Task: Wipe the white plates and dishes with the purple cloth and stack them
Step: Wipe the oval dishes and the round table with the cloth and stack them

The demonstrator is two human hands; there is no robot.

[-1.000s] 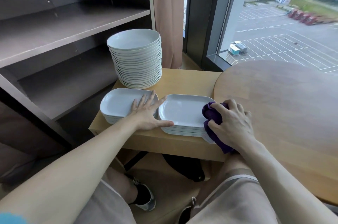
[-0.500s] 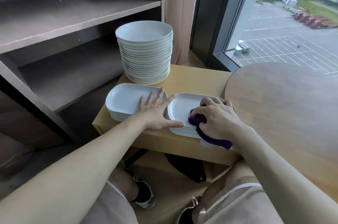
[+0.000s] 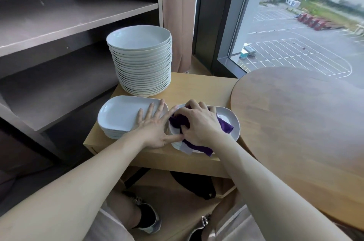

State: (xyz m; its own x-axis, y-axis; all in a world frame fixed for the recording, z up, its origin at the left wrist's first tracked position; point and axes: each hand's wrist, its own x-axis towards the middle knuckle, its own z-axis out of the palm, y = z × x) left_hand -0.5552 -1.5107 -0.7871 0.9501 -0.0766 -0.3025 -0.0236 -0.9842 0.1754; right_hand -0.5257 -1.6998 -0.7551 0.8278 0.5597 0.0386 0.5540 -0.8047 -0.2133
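Two low stacks of white rectangular dishes lie side by side on a small light-wood table (image 3: 197,85). My right hand (image 3: 199,122) grips the purple cloth (image 3: 179,121) and presses it onto the top dish of the right stack (image 3: 231,122), near its left end. My left hand (image 3: 155,124) lies flat with fingers spread, partly on the left stack (image 3: 120,114), its thumb touching the rim of the right stack. Behind them stands a tall pile of round white plates (image 3: 140,63).
A dark shelf unit (image 3: 59,24) stands to the left. A round wooden tabletop (image 3: 305,132) overlaps the small table on the right. A window and curtain are behind. My knees, shoes and a black bag (image 3: 197,183) are below the table edge.
My right hand has slid the purple cloth from the right end of the dish leftward across it. My left hand has stayed flat. The camera has moved closer.
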